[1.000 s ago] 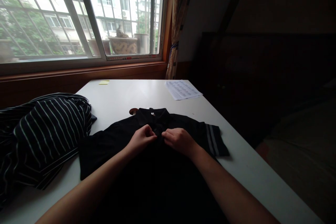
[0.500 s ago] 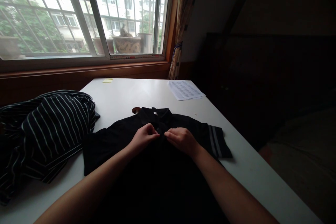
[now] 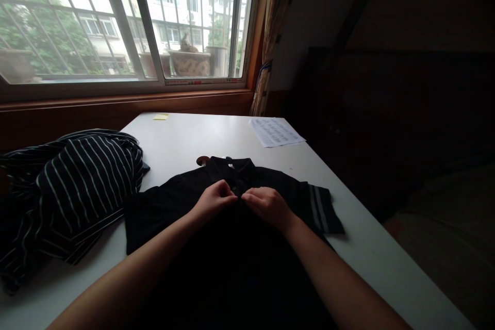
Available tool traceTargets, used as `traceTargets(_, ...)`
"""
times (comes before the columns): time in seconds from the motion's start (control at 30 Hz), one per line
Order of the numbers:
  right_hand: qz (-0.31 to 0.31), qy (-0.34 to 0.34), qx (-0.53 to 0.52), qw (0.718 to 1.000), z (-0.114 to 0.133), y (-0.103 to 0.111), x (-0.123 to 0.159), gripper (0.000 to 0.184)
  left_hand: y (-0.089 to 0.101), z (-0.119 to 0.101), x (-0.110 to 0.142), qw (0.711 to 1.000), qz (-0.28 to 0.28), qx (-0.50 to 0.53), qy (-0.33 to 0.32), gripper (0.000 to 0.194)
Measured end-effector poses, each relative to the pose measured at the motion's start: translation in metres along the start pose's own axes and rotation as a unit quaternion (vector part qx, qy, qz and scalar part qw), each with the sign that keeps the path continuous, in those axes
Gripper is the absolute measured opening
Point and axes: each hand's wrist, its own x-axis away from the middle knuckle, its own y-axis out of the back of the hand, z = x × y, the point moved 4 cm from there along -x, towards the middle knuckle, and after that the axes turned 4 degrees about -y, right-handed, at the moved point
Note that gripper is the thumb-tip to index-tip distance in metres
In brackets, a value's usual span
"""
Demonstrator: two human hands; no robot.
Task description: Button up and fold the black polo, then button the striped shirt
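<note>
A black polo shirt (image 3: 240, 247) lies spread on the white table, its collar (image 3: 232, 167) pointing away from me. Two grey stripes ring the sleeve on the right. My left hand (image 3: 216, 197) pinches the shirt front just below the collar. Close beside it, my right hand (image 3: 268, 203) is closed in a similar pinch on the other side of the front opening. A small button (image 3: 233, 188) shows between the hands. What lies right under the fingertips is too dark and small to make out.
A heap of black-and-white striped cloth (image 3: 85, 185) lies on the left of the white table (image 3: 201, 131). Printed sheets (image 3: 275, 132) and a yellow sticky note (image 3: 161, 116) lie toward the far edge. Behind stands a barred window (image 3: 162, 26) with a tied curtain (image 3: 266, 62).
The view has shifted slightly, so everything sits a little more to the right. My two fingertips are a bit closer together; both hands stay at the shirt front.
</note>
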Motion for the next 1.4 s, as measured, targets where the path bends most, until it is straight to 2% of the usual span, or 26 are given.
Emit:
traceTargets(0.3, -0.001, -0.018, -0.009, 1.000, -0.0008, -0.0044, -0.0005, 0.024, -0.0001, -0.0022, 0.0013, 1.000, -0.005, -0.016, -0.002, 0.024)
traceTargets(0.47, -0.017, -0.041, -0.084, 0.995, 0.0009, -0.0036, -0.0029, 0.021, -0.0010, -0.0021, 0.0020, 1.000, 0.001, -0.022, -0.001, 0.024)
traceTargets(0.63, -0.051, -0.080, -0.161, 0.982, -0.0008, -0.0037, -0.0046, 0.005, -0.0010, 0.0007, 0.0016, 1.000, 0.003, -0.027, -0.011, 0.022)
traceTargets(0.7, -0.066, -0.096, -0.171, 0.978, -0.0016, -0.0029, -0.0049, 0.007, -0.0006, 0.0010, 0.0015, 1.000, 0.003, -0.023, -0.007, 0.022)
traceTargets(0.9, -0.076, -0.055, -0.190, 0.977, 0.0017, -0.0022, -0.0068, 0.004, -0.0006, 0.0035, -0.0006, 1.000, 0.001, 0.008, -0.008, 0.022)
traceTargets(1.03, -0.086, -0.053, -0.192, 0.976, 0.0000, -0.0043, -0.0064, 0.011, -0.0002, 0.0051, -0.0008, 1.000, 0.007, 0.027, -0.001, 0.023)
traceTargets(1.23, -0.066, -0.057, -0.189, 0.978, -0.0011, -0.0069, -0.0060, 0.013, 0.0015, 0.0010, 0.0006, 0.999, 0.022, 0.040, 0.028, 0.027)
traceTargets(1.4, -0.055, -0.058, -0.191, 0.978, -0.0018, -0.0081, -0.0065, 0.012, 0.0018, 0.0020, -0.0006, 0.999, 0.026, -0.008, 0.040, 0.027)
